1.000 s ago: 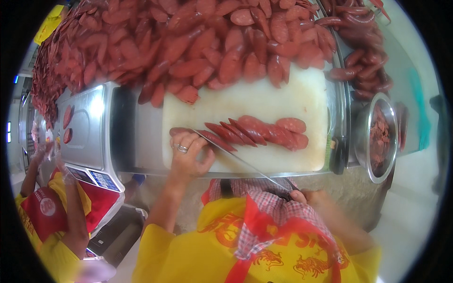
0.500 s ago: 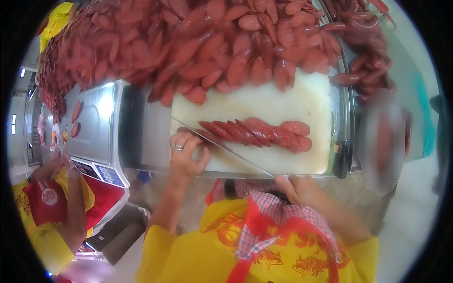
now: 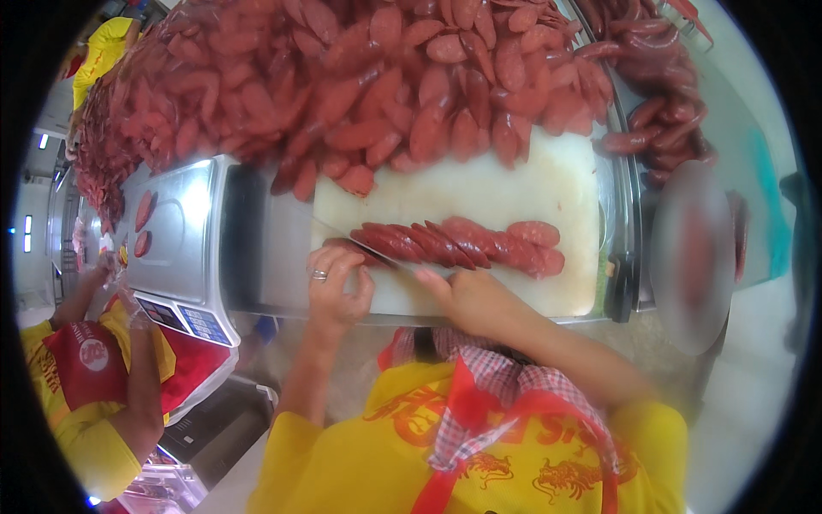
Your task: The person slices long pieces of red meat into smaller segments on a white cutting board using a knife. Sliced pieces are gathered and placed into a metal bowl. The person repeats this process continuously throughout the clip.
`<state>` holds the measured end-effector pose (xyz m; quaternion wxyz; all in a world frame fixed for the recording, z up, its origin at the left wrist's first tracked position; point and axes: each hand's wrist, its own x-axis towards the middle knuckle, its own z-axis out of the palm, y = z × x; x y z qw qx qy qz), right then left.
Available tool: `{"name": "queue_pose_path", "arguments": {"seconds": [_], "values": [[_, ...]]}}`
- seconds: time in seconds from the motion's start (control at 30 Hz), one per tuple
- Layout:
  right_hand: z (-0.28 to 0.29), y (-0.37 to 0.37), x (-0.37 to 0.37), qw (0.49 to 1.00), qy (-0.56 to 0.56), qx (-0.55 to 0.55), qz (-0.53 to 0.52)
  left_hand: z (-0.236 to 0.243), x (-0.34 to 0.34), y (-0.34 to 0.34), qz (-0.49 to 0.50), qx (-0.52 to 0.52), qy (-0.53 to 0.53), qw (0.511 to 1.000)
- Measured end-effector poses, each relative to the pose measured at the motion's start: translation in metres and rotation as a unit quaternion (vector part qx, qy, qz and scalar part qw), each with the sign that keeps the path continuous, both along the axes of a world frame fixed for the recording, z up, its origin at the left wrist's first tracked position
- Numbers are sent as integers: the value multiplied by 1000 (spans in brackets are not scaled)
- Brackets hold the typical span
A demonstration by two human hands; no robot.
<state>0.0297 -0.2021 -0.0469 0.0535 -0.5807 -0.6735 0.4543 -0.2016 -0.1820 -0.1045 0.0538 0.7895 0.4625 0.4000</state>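
Observation:
A row of red sausage (image 3: 462, 244), cut into slanted slices, lies across a white cutting board (image 3: 479, 193). My left hand (image 3: 336, 287), with a ring on one finger, curls over the uncut left end of the sausage. My right hand (image 3: 469, 300) grips a knife handle at the board's near edge. The long knife blade (image 3: 368, 248) runs up and left from it, across the sausage just beside my left fingers.
A big heap of sliced sausage (image 3: 360, 77) is piled behind the board, with whole sausages (image 3: 659, 111) at the upper right. A steel scale (image 3: 175, 231) on the left holds two slices. A blurred metal bowl (image 3: 693, 257) is on the right. A co-worker (image 3: 94, 385) in yellow stands at the lower left.
My right hand has come up to the board's near edge and the blade has shifted left along the sausage. My left hand has stayed on the left end.

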Motion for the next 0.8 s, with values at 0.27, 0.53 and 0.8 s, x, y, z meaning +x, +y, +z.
{"name": "queue_pose_path", "arguments": {"seconds": [0.27,0.53,0.8], "values": [[51,-58,62,997,-72,-33,-24,-4,0,-4,52,-23,15,998],[-15,16,-15,993,-20,32,108,-3,3,-4,51,-17,19,998],[4,-24,105,981,-9,-194,4,-1,18,-8,208,-79,-121,967]]}}
